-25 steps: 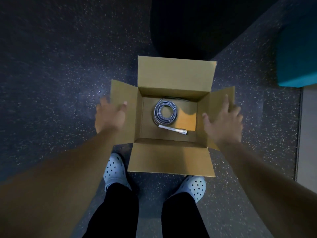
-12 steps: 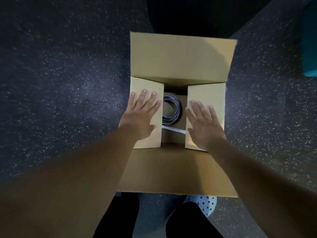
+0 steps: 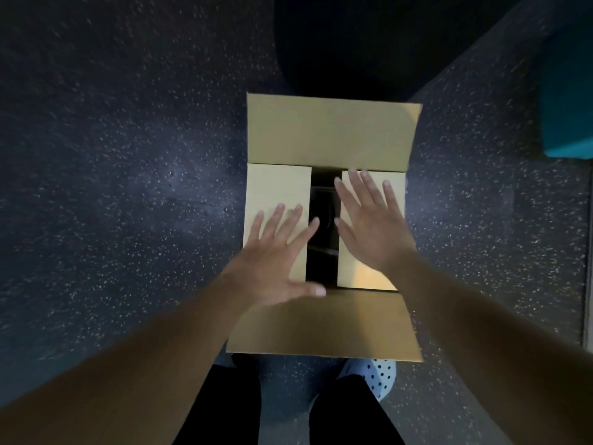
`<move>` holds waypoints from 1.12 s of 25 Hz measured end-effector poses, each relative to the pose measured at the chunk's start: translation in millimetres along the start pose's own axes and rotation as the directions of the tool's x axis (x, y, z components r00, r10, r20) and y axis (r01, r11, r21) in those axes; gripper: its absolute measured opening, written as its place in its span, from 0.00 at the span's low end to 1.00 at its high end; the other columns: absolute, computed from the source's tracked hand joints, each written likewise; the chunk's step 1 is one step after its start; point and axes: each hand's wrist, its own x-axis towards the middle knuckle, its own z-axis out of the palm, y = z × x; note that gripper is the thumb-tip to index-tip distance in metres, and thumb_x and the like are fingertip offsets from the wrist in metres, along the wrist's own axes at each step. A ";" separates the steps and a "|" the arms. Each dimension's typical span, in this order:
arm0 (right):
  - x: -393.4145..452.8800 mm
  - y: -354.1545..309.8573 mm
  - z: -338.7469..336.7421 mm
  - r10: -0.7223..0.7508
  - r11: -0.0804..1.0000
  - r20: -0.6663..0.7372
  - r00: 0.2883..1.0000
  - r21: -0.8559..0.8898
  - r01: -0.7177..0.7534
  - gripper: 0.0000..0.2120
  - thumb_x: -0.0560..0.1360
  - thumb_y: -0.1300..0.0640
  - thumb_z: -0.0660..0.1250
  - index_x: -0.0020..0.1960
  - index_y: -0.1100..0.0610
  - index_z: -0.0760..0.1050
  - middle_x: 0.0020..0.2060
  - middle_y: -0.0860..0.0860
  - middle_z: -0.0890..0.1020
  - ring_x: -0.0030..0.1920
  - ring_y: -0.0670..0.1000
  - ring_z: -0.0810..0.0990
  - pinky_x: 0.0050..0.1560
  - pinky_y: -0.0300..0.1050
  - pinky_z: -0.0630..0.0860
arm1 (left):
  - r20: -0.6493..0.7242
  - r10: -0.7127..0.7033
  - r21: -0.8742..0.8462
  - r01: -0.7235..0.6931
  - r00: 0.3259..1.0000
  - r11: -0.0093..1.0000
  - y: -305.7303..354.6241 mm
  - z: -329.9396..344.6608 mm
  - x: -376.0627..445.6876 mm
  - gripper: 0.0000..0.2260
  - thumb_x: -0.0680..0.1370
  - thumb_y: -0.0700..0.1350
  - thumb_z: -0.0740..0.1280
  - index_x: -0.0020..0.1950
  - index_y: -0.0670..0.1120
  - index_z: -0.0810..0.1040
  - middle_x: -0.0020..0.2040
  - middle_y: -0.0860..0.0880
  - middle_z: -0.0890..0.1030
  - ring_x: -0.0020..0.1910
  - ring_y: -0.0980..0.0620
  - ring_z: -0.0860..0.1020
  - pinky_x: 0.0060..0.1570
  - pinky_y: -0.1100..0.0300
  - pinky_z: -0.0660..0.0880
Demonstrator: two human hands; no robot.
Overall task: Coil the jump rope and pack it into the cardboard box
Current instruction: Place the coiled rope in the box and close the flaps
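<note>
Head view looks straight down at the cardboard box (image 3: 330, 133) on the speckled floor (image 3: 128, 187), its two side flaps folded inward. My left hand (image 3: 276, 252) lies flat, fingers spread, on the left flap (image 3: 276, 187); my right hand (image 3: 372, 226) lies flat on the right flap (image 3: 365, 277), gripping nothing. Between them a dark gap (too dim to make out the jump rope).

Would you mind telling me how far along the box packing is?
Both side flaps are folded in, with the left hand and right hand flat on them. The gap between is too dark to show the rope. The far flap and near flap remain open.
</note>
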 end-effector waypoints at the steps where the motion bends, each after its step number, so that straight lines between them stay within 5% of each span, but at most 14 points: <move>1: 11.9 2.3 -12.0 0.014 1.000 -0.024 1.000 0.003 -0.014 0.32 0.84 0.46 0.52 0.84 0.55 0.48 0.84 0.58 0.48 0.83 0.59 0.46 0.80 0.62 0.46 | 0.074 0.047 -0.039 -0.044 0.996 0.998 8.7 -1.7 -5.6 0.56 0.65 0.81 0.57 0.81 0.57 0.32 0.81 0.46 0.29 0.78 0.43 0.27 0.76 0.39 0.32; 6: 88.9 2.3 -51.8 0.066 0.995 -0.132 0.989 -0.064 -0.075 0.35 0.83 0.45 0.56 0.84 0.54 0.44 0.83 0.59 0.45 0.83 0.63 0.45 0.80 0.63 0.47 | 0.219 0.303 0.107 -0.331 0.928 0.937 38.3 18.3 -5.7 0.64 0.60 0.76 0.70 0.80 0.59 0.30 0.79 0.45 0.26 0.76 0.41 0.24 0.73 0.38 0.28; 11: 115.8 -0.7 -64.1 0.080 0.990 -0.042 0.996 -0.111 -0.084 0.41 0.80 0.40 0.59 0.83 0.54 0.43 0.82 0.61 0.55 0.81 0.66 0.50 0.80 0.65 0.45 | 0.142 0.446 0.258 -0.468 0.884 0.846 50.2 14.4 -11.5 0.47 0.73 0.57 0.68 0.83 0.52 0.43 0.83 0.42 0.42 0.80 0.39 0.35 0.76 0.35 0.37; 13: 109.5 -3.3 -75.8 0.078 0.992 -0.109 0.991 -0.087 -0.088 0.39 0.78 0.40 0.60 0.82 0.56 0.53 0.75 0.62 0.66 0.76 0.66 0.62 0.79 0.65 0.50 | -0.057 0.449 0.403 -0.391 0.892 0.827 43.3 3.8 -8.5 0.40 0.76 0.56 0.65 0.83 0.48 0.49 0.83 0.42 0.49 0.81 0.38 0.42 0.76 0.34 0.41; 16: 72.0 -13.3 -83.5 0.057 0.998 -0.229 0.972 0.037 -0.049 0.27 0.78 0.42 0.60 0.71 0.56 0.70 0.63 0.60 0.74 0.61 0.64 0.74 0.70 0.62 0.65 | -0.406 0.075 0.351 0.080 0.911 0.933 23.3 -19.3 -0.5 0.45 0.78 0.62 0.64 0.83 0.44 0.42 0.83 0.38 0.44 0.80 0.33 0.43 0.75 0.31 0.46; 18: 32.6 -16.0 -71.3 0.034 0.997 -0.240 0.970 0.081 -0.015 0.20 0.80 0.45 0.58 0.66 0.56 0.73 0.60 0.59 0.76 0.57 0.62 0.75 0.60 0.59 0.71 | -0.492 -0.060 0.305 0.236 0.869 0.922 18.5 -31.1 7.1 0.50 0.76 0.67 0.64 0.83 0.44 0.38 0.82 0.36 0.40 0.80 0.30 0.43 0.74 0.30 0.46; 22: -34.7 -14.2 -14.0 -0.025 0.999 -0.013 1.000 0.041 0.025 0.23 0.83 0.46 0.53 0.76 0.51 0.66 0.70 0.57 0.72 0.68 0.62 0.72 0.67 0.60 0.70 | -0.379 -0.021 0.389 0.180 0.925 0.904 17.0 -25.3 24.6 0.38 0.81 0.62 0.59 0.83 0.51 0.42 0.84 0.42 0.42 0.81 0.34 0.43 0.74 0.30 0.48; 25: -33.2 -7.3 23.7 -0.005 0.999 0.044 0.999 -0.031 0.006 0.27 0.85 0.46 0.51 0.83 0.45 0.50 0.83 0.59 0.53 0.82 0.64 0.53 0.78 0.66 0.55 | -0.242 -0.073 0.316 0.150 0.967 0.937 3.4 -0.4 39.8 0.28 0.85 0.57 0.53 0.83 0.56 0.45 0.84 0.47 0.41 0.82 0.38 0.42 0.74 0.30 0.51; 28: -20.8 -0.4 50.5 -0.054 0.993 0.032 0.998 -0.101 0.057 0.30 0.85 0.46 0.46 0.83 0.45 0.37 0.83 0.58 0.38 0.82 0.62 0.39 0.79 0.67 0.45 | -0.196 -0.099 0.311 0.158 0.975 0.937 -9.5 29.9 49.1 0.29 0.85 0.57 0.49 0.82 0.57 0.38 0.83 0.48 0.35 0.81 0.37 0.39 0.73 0.29 0.52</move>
